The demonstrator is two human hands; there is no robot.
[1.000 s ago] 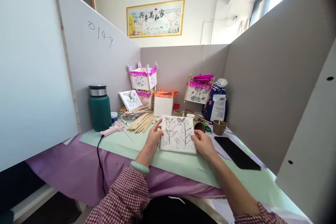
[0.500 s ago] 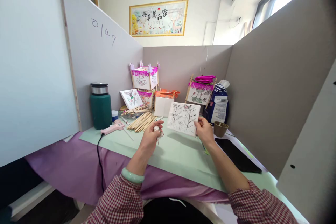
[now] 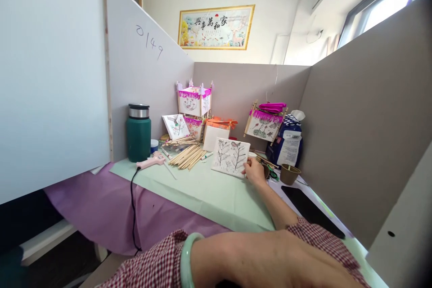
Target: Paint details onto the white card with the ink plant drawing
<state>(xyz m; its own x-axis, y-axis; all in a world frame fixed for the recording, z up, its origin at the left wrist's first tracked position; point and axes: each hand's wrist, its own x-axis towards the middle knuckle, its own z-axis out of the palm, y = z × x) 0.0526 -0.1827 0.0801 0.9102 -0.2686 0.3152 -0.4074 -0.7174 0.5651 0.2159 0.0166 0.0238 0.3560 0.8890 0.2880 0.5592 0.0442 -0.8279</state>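
My right hand (image 3: 254,172) pinches the right edge of a white square panel (image 3: 231,158) printed with dark branches and birds. The panel stands tilted, low over the green mat (image 3: 216,204). Close to the camera, my left hand (image 3: 256,256) stretches across the bottom of the view toward the right. Its fingers are out of sight, so whatever it holds cannot be seen. A pale green bangle (image 3: 189,256) is on that wrist.
Wooden sticks (image 3: 189,156) lie behind the panel on the left. A pink glue gun (image 3: 151,161) with a black cord and a green bottle (image 3: 138,132) stay at left. Decorated lanterns (image 3: 195,101) stand behind. A brown cup (image 3: 289,174) and a black phone-like slab (image 3: 312,211) sit at right.
My left hand, which held something small and whitish over the mat, has come back toward the camera and across to the right. The panel in my right hand sits slightly lower.
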